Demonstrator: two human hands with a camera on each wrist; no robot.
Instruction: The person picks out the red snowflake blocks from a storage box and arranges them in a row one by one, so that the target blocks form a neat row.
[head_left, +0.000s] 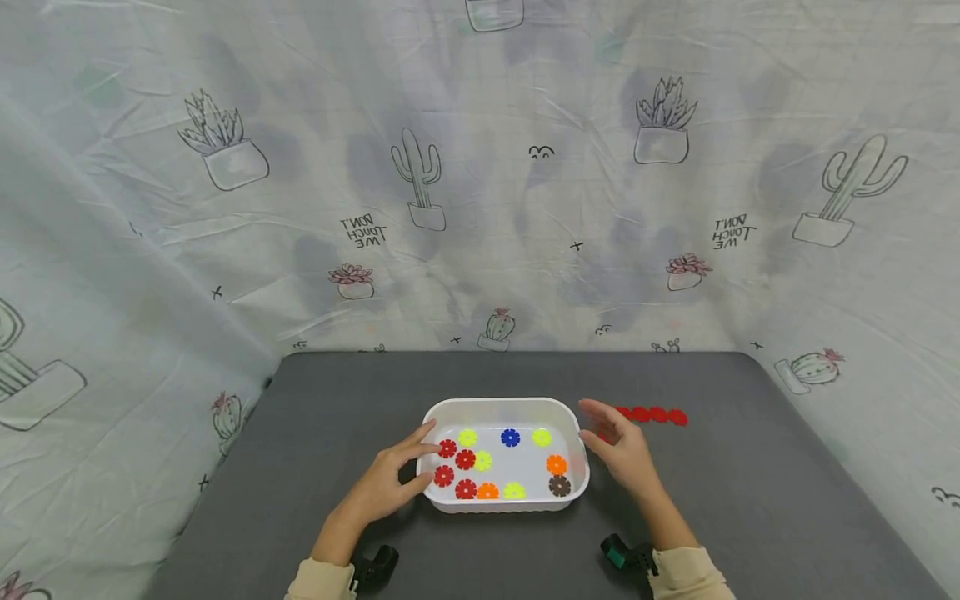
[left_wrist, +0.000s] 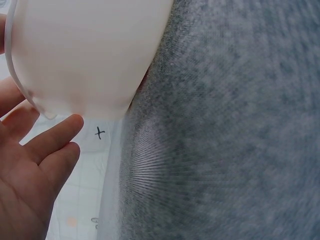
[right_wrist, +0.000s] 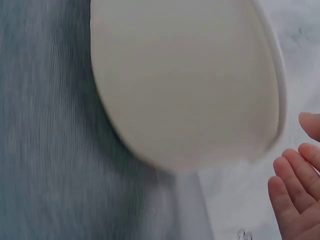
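A white tray [head_left: 502,505] stands on the grey table, holding red, yellow, orange, blue and brown notched discs. The left hand [head_left: 381,482] is at the tray's left end, its fingers over the rim near a red disc [head_left: 447,448]; in the left wrist view that hand [left_wrist: 35,165] touches the tray's [left_wrist: 85,55] edge. Beside the right end is the right hand [head_left: 624,450], fingers loosely bent and holding nothing visible. The right wrist view shows this hand [right_wrist: 300,185] apart from the tray [right_wrist: 185,85]. Whether the left fingers grip the rim is unclear.
A row of red discs [head_left: 658,414] lies on the table [head_left: 720,483] behind the right hand, partly hidden by it. A pale curtain [head_left: 480,183] printed with cactus drawings hangs behind and beside the table. Both wrists wear dark devices.
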